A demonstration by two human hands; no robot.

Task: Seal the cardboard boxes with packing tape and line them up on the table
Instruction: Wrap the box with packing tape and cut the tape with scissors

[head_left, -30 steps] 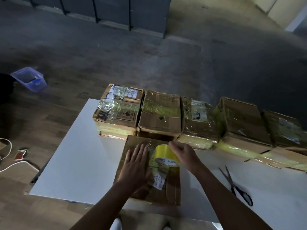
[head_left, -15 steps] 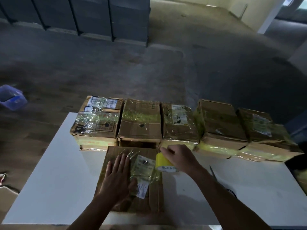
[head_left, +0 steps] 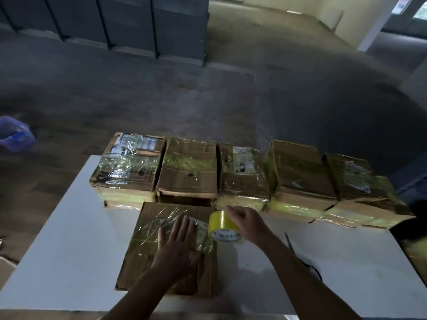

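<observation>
A flat cardboard box (head_left: 147, 241) with shiny clear tape across its top lies at the near middle of the white table (head_left: 69, 239). My left hand (head_left: 178, 248) presses flat on its top, fingers spread. My right hand (head_left: 245, 220) grips a yellow tape roll (head_left: 221, 226) at the box's right edge. Behind it several taped cardboard boxes (head_left: 298, 174) stand side by side in a row along the table's far edge.
Scissors (head_left: 307, 262) lie on the table to the right, partly hidden by my right forearm. A blue plastic bin (head_left: 16, 137) sits on the floor at the left. Grey cabinets (head_left: 129, 24) line the far wall.
My right hand has carried the tape roll from the top of the near box rightward to its right edge. My left hand stays flat on the box. The camera view has tilted up.
</observation>
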